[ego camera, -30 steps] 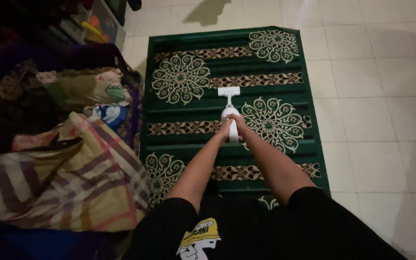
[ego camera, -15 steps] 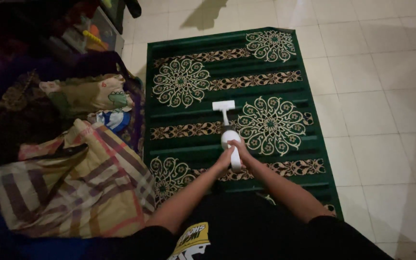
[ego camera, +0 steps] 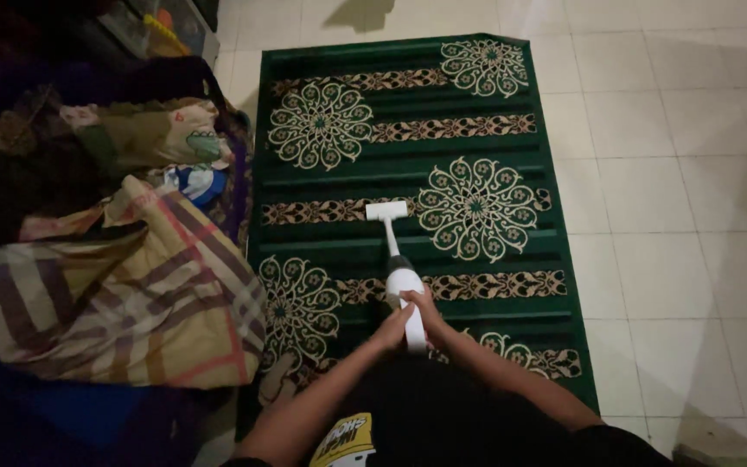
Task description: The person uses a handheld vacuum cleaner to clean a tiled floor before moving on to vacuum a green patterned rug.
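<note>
White handheld vacuum [ego camera: 401,281] lies along the green patterned rug [ego camera: 408,156], body near the rug's lower middle, thin tube running toward 12 o'clock to a flat white nozzle head [ego camera: 386,210] pressed on the pile just beside a large floral medallion [ego camera: 475,208] at its 3 o'clock. Both hands wrapped round the vacuum's rear handle: left hand [ego camera: 390,327] closed on it from 9 o'clock, right hand [ego camera: 425,309] closed over it from 3 o'clock, fingers curled, the two hands touching each other. A second medallion [ego camera: 322,124] sits farther up at 11 o'clock, a third [ego camera: 296,307] at 9 o'clock of the hands. Along the rug's left edge, at 9 to 10 o'clock, a heap of bedding: a plaid blanket [ego camera: 123,303] nearest, touching or overlapping the rug border, a printed pillow [ego camera: 162,130] behind it. Pale tiled floor [ego camera: 676,190] from 12 round to 4 o'clock. Nothing lies on the rug ahead of the nozzle. Person's dark shirt [ego camera: 443,424] fills the bottom edge.
</note>
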